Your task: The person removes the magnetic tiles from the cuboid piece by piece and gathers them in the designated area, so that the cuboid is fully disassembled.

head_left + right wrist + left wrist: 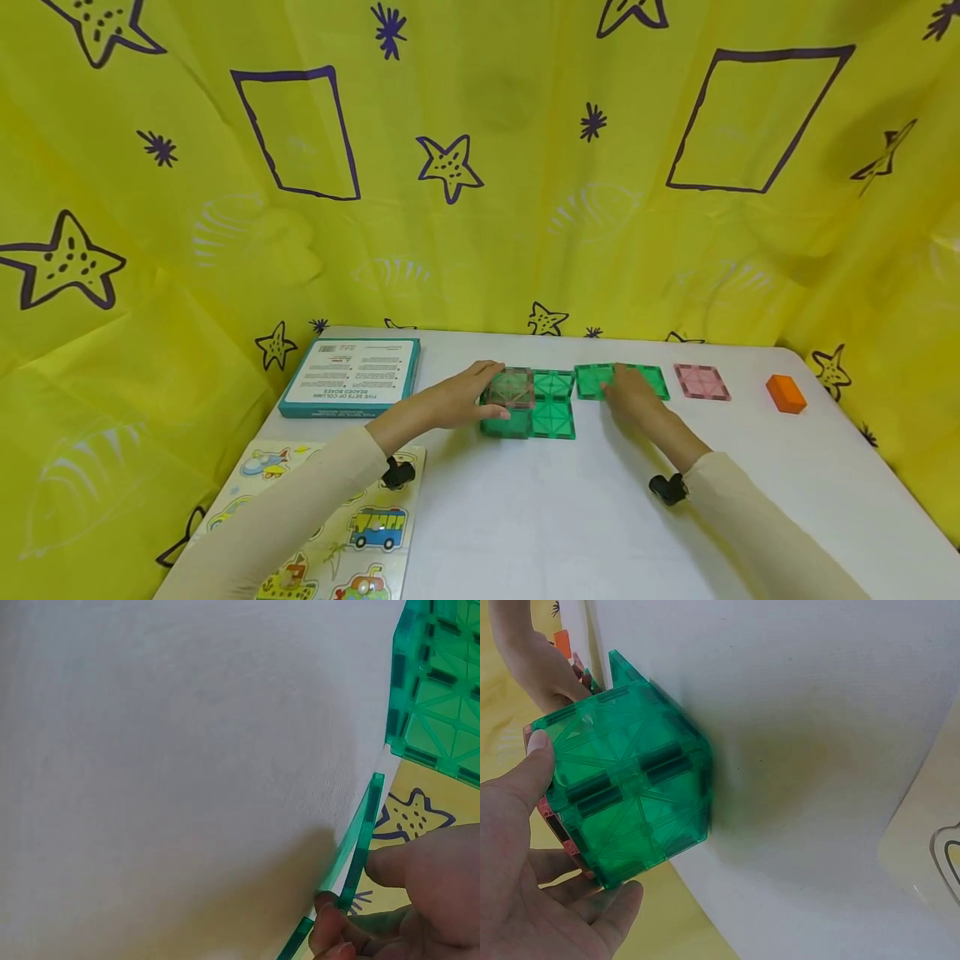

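Observation:
My left hand holds the left side of a box-like shape built from clear green magnetic tiles. A pink tile lies on its upper left, with my fingertips at its edge. In the left wrist view, thumb and fingers of the left hand curl round the green tile box. To its right, my right hand pinches a green square tile. The right wrist view shows that tile tilted up on edge between thumb and fingers. Another green tile is right beside it.
A loose pink tile and an orange block lie farther right on the white table. At the left are a teal-edged box and a picture puzzle board under my left forearm. Yellow curtain surrounds the table's back and sides.

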Motion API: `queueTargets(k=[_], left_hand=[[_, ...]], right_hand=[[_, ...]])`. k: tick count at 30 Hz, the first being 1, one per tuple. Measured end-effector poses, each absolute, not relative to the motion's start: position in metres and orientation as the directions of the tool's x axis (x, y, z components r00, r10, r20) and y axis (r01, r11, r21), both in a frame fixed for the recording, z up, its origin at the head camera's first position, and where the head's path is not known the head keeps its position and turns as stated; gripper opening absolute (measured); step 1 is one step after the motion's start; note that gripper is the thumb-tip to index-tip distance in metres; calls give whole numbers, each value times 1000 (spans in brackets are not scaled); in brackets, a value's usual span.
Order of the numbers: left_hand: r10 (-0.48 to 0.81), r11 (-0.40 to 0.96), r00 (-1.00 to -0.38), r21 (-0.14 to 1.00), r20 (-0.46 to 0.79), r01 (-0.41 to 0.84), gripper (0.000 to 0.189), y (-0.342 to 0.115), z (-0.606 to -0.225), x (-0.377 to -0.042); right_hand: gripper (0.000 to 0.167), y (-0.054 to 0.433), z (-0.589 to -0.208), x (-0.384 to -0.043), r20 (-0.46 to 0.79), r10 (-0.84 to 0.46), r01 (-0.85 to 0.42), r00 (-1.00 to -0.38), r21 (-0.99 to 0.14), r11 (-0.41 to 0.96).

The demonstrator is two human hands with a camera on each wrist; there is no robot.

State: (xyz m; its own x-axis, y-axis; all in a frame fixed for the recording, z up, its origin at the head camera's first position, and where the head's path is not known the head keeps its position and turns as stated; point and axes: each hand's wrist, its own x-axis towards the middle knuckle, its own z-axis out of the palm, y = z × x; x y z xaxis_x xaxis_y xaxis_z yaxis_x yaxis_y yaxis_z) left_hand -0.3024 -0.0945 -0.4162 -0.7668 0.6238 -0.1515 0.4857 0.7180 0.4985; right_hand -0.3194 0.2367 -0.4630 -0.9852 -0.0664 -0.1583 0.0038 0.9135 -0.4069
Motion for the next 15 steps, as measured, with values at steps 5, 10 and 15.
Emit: queueTargets(k=[5, 10, 15], left_hand=[[618, 724, -771, 494, -154, 482, 93, -95, -415, -302], [626, 718, -765, 492, -148, 492, 92, -95, -416, -302], [632, 711, -762, 495, -139, 500, 92, -94, -416, -302]], right_hand=[[60, 230, -463, -317, -149, -82, -32, -985, -309, 950], [48, 226, -465, -313, -79, -124, -103, -989, -227, 968], [41, 224, -466, -311, -72, -122, -105, -990, -204, 973]])
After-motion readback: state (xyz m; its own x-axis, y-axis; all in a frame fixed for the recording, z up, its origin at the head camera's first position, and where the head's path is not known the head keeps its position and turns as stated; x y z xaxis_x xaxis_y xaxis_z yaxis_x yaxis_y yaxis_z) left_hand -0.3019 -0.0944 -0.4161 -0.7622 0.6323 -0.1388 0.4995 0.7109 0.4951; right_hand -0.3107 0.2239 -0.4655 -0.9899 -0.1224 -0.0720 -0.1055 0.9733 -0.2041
